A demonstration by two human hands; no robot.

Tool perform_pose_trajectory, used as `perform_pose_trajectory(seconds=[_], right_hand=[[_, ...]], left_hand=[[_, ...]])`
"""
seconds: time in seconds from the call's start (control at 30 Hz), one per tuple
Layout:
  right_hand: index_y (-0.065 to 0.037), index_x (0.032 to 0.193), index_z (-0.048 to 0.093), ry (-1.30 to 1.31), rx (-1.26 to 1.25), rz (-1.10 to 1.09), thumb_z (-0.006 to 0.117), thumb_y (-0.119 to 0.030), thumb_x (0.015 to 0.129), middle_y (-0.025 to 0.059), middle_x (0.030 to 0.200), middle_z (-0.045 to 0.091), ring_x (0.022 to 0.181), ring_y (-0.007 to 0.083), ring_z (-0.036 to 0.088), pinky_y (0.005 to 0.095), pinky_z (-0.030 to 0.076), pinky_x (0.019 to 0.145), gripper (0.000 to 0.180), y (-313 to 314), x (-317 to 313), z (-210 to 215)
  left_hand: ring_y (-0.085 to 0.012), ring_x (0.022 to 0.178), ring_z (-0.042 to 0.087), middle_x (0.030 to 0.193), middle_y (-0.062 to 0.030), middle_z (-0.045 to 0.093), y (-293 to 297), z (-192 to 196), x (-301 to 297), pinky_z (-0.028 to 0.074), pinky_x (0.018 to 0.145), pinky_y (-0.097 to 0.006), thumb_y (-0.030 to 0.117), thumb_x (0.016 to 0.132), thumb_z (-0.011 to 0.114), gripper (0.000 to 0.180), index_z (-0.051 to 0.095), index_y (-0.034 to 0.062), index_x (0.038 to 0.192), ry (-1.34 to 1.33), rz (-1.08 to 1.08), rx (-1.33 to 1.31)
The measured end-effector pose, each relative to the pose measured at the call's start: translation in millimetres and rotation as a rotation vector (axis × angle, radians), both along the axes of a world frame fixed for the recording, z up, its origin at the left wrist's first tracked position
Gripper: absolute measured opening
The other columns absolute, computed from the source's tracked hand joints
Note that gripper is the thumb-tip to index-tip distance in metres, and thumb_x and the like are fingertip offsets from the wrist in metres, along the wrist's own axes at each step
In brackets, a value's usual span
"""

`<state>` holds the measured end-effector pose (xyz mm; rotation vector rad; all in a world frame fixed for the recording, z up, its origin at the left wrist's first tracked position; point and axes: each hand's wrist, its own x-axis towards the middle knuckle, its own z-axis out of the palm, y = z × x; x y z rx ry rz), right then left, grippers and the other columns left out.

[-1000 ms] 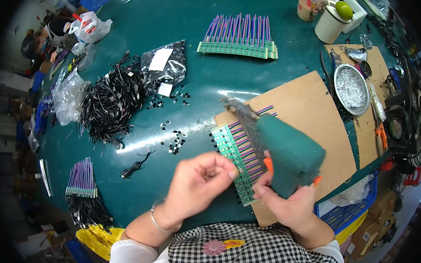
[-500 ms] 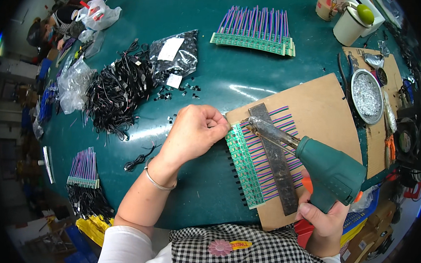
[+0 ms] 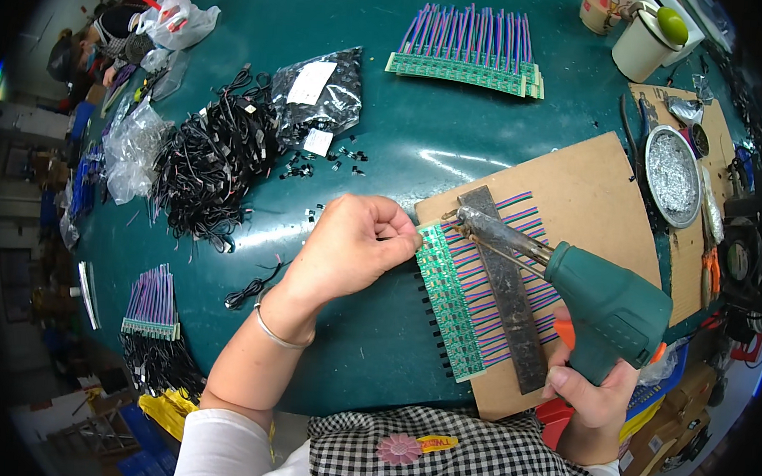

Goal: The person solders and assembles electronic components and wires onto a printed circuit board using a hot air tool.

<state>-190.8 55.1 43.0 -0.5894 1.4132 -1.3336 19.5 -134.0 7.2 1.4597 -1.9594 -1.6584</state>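
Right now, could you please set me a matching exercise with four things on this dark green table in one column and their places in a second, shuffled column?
Things:
1. green pistol-grip soldering gun
2. flat grey metal bar
3. round silver metal dish
4. heap of black wire leads

Places:
A. on the narrow brown board at the table's right edge
B. gripped in the right hand
C. lying across the purple wires of the green circuit board strip
D. on the bare table, left of the left hand

Pairs: 1-B, 2-C, 3-A, 4-D
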Motion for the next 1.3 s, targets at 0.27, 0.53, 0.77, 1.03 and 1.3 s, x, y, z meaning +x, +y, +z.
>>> perform_pose_trajectory(seconds=[0.27, 0.53, 0.77, 1.03, 1.3], right_hand=[[0.010, 0.114, 0.042, -0.020, -0.024, -0.030, 0.063, 0.011, 0.064, 0.0186, 0.090, 0.059, 0.061, 0.0169, 0.058, 0.0261, 0.049, 0.052, 0.054, 8.9, -2.4, -0.5], [0.011, 0.110, 0.045, -0.036, -0.005, 0.024, 0.063, 0.009, 0.068, 0.0179, 0.092, 0.058, 0.062, 0.0152, 0.058, 0.0247, 0.048, 0.052, 0.046, 7.3, -2.1, -5.8], [0.010, 0.106, 0.047, -0.028, 0.004, 0.071, 0.063, 0.008, 0.070, 0.0125, 0.074, 0.060, 0.056, 0.0133, 0.057, 0.0238, 0.048, 0.052, 0.040, 3.5, -1.0, -7.2], [0.009, 0.105, 0.048, -0.034, 0.019, 0.085, 0.062, 0.008, 0.070, 0.0129, 0.078, 0.059, 0.058, 0.0144, 0.058, 0.0244, 0.050, 0.051, 0.038, 7.0, -1.4, -12.9], [0.011, 0.116, 0.038, -0.029, -0.042, -0.048, 0.067, -0.002, 0.067, 0.0203, 0.106, 0.050, 0.055, 0.0175, 0.056, 0.0252, 0.049, 0.040, 0.058, 1.6, -1.1, -10.4]], left_hand=[[-0.0008, 0.056, 0.048, 0.063, 0.0010, 0.059, 3.2, -3.1, -4.6, 0.038, 0.049, -0.017, 0.005, 0.077, 0.064, 0.010, 0.061, -0.0043, 0.077, -0.051, -0.007, -0.124], [-0.0011, 0.057, 0.048, 0.062, 0.0008, 0.059, 3.2, -0.9, -6.7, 0.039, 0.050, -0.018, 0.005, 0.075, 0.065, 0.010, 0.061, -0.0041, 0.075, -0.069, 0.000, -0.137], [-0.0016, 0.057, 0.049, 0.062, 0.0004, 0.059, 4.4, -3.6, -5.3, 0.040, 0.050, -0.018, 0.006, 0.075, 0.065, 0.011, 0.062, -0.0044, 0.075, -0.056, 0.012, -0.157], [-0.0019, 0.058, 0.050, 0.064, -0.0008, 0.061, 5.7, -7.2, -4.3, 0.041, 0.051, -0.018, 0.005, 0.075, 0.064, 0.010, 0.062, -0.0050, 0.075, -0.057, 0.011, -0.164], [-0.0018, 0.058, 0.049, 0.063, -0.0001, 0.060, 4.5, -5.8, -4.5, 0.040, 0.051, -0.018, 0.005, 0.075, 0.065, 0.010, 0.062, -0.0046, 0.075, -0.040, 0.009, -0.156]])
